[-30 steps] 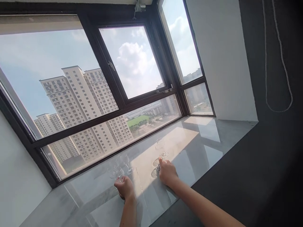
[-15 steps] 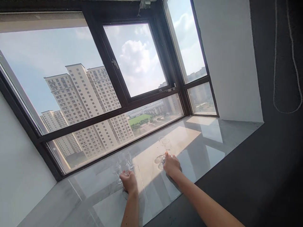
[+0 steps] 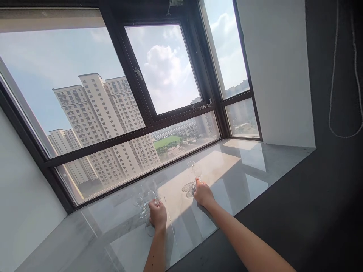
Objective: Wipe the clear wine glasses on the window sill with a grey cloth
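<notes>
My left hand [image 3: 158, 216] is closed, its fingers curled at a clear stemmed wine glass [image 3: 156, 196]. Beside it to the left, another wine glass [image 3: 142, 206] stands upright on the sill. The outlines of the glasses here overlap, so I cannot tell exactly how many there are. Farther right, my right hand [image 3: 203, 194] is closed around the lower part of a wine glass [image 3: 197, 170], whose bowl shows above my fingers. Just behind that one is the rim of a further clear glass [image 3: 191, 164]. The gripped stems are mostly hidden by my fingers.
The glossy pale stone windowsill [image 3: 133, 241] carries sunlight patches and reflections. Dark-framed windows [image 3: 181, 122] rise behind the glasses. A white wall [image 3: 278, 75] stands at the right, with a looped cord [image 3: 331, 94] beyond it. The sill's front edge slants across the lower right.
My left hand has shifted slightly right, uncovering more of the glass at its left. My right hand has moved a little left with its glass. The view has tilted slightly.
</notes>
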A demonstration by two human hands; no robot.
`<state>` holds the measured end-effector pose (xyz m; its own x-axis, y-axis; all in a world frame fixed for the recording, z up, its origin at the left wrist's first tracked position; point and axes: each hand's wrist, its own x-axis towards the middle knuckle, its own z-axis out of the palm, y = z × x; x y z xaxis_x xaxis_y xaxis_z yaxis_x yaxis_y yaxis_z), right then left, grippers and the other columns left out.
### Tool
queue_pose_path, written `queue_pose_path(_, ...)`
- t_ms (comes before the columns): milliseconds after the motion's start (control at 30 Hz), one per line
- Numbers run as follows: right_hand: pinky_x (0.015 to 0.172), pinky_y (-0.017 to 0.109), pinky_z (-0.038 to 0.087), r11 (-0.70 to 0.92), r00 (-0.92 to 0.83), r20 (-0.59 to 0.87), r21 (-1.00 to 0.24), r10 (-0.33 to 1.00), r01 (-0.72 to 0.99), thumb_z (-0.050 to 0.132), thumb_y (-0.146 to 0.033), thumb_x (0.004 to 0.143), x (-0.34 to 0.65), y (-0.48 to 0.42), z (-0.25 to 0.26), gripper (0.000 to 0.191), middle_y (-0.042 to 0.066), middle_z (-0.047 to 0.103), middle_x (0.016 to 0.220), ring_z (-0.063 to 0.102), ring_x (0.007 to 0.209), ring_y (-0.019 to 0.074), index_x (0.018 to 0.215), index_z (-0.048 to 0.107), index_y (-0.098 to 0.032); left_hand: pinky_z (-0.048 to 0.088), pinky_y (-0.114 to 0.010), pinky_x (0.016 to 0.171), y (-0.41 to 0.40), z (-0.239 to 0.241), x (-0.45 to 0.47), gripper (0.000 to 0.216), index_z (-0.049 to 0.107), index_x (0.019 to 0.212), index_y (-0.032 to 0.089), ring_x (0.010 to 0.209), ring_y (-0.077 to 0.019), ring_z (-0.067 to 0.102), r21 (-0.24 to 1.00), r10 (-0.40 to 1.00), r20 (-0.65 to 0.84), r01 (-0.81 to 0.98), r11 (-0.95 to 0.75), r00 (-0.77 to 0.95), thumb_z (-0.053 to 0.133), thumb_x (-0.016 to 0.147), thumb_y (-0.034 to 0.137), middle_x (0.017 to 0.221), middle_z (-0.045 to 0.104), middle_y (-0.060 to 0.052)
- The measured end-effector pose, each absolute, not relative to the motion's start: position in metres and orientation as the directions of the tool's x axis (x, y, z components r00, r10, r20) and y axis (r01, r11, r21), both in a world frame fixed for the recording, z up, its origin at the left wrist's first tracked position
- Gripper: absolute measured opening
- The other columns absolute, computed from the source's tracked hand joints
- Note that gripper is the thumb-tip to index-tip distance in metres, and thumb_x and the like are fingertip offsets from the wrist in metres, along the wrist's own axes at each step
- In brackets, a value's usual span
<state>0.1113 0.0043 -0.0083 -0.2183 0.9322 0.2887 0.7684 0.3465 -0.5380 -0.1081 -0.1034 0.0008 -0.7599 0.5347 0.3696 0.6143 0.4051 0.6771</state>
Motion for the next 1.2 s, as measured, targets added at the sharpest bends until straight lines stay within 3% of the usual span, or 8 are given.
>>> queue_pose_path(100,0.105,0.033,0.035,0.387,-0.251,0.310,-0.538,0.917,0.749,0.052,-0.014,0.083,0.111,0.010,-0.008,0.073,0.017,0.057,0.141,0.042,0.137,0.0283,0.153,0.035,-0.010,0.047,-0.031,0.071,-0.104,0.003,-0.100,0.031,0.052,0.119,0.022,0.081,-0.0222,0.069,0.745,0.554,0.286,0.545,0.384,-0.782,0.046,0.089,0.030,0.094,0.071,-0.006)
queue_pose_path(267,0.106,0.032,0.035,0.422,-0.276,0.330,-0.557,0.903,0.715,0.052,-0.014,0.082,0.111,0.015,-0.009,0.073,0.017,0.053,0.145,0.042,0.137,0.0284,0.153,0.035,-0.009,0.046,-0.027,0.067,-0.105,0.000,-0.095,0.029,0.054,0.117,0.021,0.077,-0.0193,0.068,0.732,0.687,0.280,0.612,0.298,-0.670,0.044,0.090,0.027,0.089,0.069,-0.004)
queue_pose_path(433,0.108,0.034,0.034,0.445,-0.278,0.355,-0.588,0.892,0.676,0.052,-0.011,0.080,0.112,0.012,-0.010,0.076,0.016,0.049,0.148,0.035,0.141,0.0281,0.153,0.034,-0.010,0.047,-0.026,0.080,-0.101,-0.010,-0.095,0.023,0.059,0.109,0.021,0.095,-0.0189,0.068,0.691,0.783,0.349,0.706,0.157,-0.515,0.048,0.090,0.022,0.103,0.073,-0.007)
queue_pose_path(567,0.107,0.036,0.034,0.455,-0.266,0.381,-0.595,0.885,0.662,0.053,-0.011,0.078,0.114,0.005,-0.013,0.075,0.017,0.055,0.137,0.043,0.130,0.0284,0.151,0.034,-0.010,0.048,-0.026,0.085,-0.098,-0.012,-0.093,0.019,0.062,0.104,0.022,0.097,-0.0176,0.068,0.678,0.818,0.372,0.730,0.085,-0.440,0.049,0.090,0.020,0.106,0.073,-0.006)
queue_pose_path(833,0.092,0.033,0.040,0.494,-0.308,0.387,-0.684,0.869,0.536,0.056,-0.008,0.066,0.124,-0.007,-0.015,0.081,0.009,0.062,0.108,0.051,0.107,0.0245,0.142,0.032,-0.015,0.044,-0.030,0.085,-0.107,0.001,-0.084,0.025,0.071,0.100,0.024,0.095,-0.0209,0.064,0.405,0.783,0.542,0.911,0.075,-0.305,0.049,0.090,0.018,0.093,0.070,-0.004)
queue_pose_path(1000,0.093,0.032,0.042,0.683,-0.404,0.555,-0.644,0.727,0.344,0.049,0.002,0.062,0.127,-0.027,-0.014,0.082,0.005,0.058,0.107,0.053,0.100,0.0185,0.139,0.031,-0.020,0.042,-0.036,0.089,-0.109,0.003,-0.079,0.027,0.073,0.105,0.023,0.097,-0.0248,0.062,0.349,0.791,0.537,0.931,0.107,-0.292,0.051,0.089,0.021,0.093,0.069,-0.007)
queue_pose_path(1100,0.098,0.035,0.041,0.792,-0.509,0.619,-0.555,0.598,0.255,0.048,0.005,0.060,0.123,-0.042,-0.009,0.085,0.006,0.056,0.115,0.051,0.109,0.0197,0.139,0.032,-0.022,0.040,-0.038,0.092,-0.109,0.005,-0.072,0.029,0.073,0.106,0.022,0.099,-0.0257,0.060,0.291,0.807,0.542,0.953,0.081,-0.233,0.051,0.088,0.018,0.097,0.069,-0.008)
queue_pose_path(1200,0.100,0.039,0.041,0.853,-0.586,0.629,-0.457,0.511,0.253,0.049,0.005,0.058,0.117,-0.052,-0.002,0.082,0.009,0.056,0.120,0.048,0.114,0.0234,0.136,0.038,-0.020,0.041,-0.036,0.087,-0.108,0.009,-0.060,0.026,0.073,0.093,0.021,0.095,-0.0237,0.058,0.248,0.853,0.512,0.968,-0.032,-0.103,0.051,0.084,0.011,0.092,0.068,-0.007)
